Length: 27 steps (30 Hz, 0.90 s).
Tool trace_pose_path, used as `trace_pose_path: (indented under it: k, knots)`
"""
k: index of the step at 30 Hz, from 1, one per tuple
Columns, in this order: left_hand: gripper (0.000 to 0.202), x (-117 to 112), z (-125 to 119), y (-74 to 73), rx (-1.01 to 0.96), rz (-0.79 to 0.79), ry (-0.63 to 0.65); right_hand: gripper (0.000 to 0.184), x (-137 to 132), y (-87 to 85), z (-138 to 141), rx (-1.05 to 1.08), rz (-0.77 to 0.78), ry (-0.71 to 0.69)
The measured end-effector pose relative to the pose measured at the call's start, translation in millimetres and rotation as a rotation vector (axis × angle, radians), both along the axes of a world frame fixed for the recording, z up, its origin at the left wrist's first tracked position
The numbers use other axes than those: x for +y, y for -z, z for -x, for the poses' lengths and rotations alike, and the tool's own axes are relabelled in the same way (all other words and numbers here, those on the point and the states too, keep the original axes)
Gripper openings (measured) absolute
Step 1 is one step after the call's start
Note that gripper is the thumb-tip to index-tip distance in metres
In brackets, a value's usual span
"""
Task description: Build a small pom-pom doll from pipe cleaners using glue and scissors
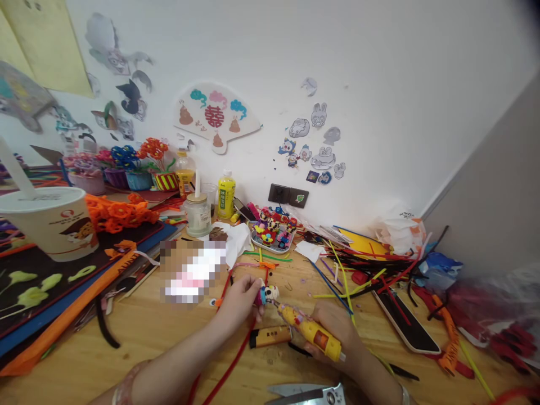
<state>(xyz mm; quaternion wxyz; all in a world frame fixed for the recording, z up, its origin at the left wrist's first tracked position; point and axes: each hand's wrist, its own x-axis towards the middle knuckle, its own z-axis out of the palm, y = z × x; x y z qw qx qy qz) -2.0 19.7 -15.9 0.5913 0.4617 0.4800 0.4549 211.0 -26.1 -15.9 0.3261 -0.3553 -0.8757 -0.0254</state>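
Pinching a small, fuzzy figure in blue, magenta and cream (269, 293), the left hand (241, 297) sits just below the frame's centre. To its right, the right hand (334, 327) wraps around a yellow plastic pen-shaped tool (310, 331), the tip pointing at the figure; whether they touch, I cannot tell. Below lies a tan-and-black oblong object (270, 336); silver metal scissors (312, 396) cross the bottom edge. Above centre, a pale-rimmed tray (270, 249) holds colourful figures (274, 224).
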Motion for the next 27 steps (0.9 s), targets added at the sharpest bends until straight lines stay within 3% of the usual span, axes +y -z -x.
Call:
trace_pose_path:
  k: [18,23,27]
  knots:
    - [0.026,1.3,4.1,-5.8,-0.027,-0.019,0.013,0.039,0.5,-5.4,-3.5,-0.016,-0.052,0.069]
    - [0.029,-3.6,2.1,-10.1,-0.038,-0.025,0.054,0.022,15.3,-3.1,-5.7,-0.018,-0.043,0.235]
    - [0.03,-12.3,-3.8,-14.2,-0.051,-0.018,0.151,0.02,40.0,4.0,-5.4,0.129,0.168,0.416]
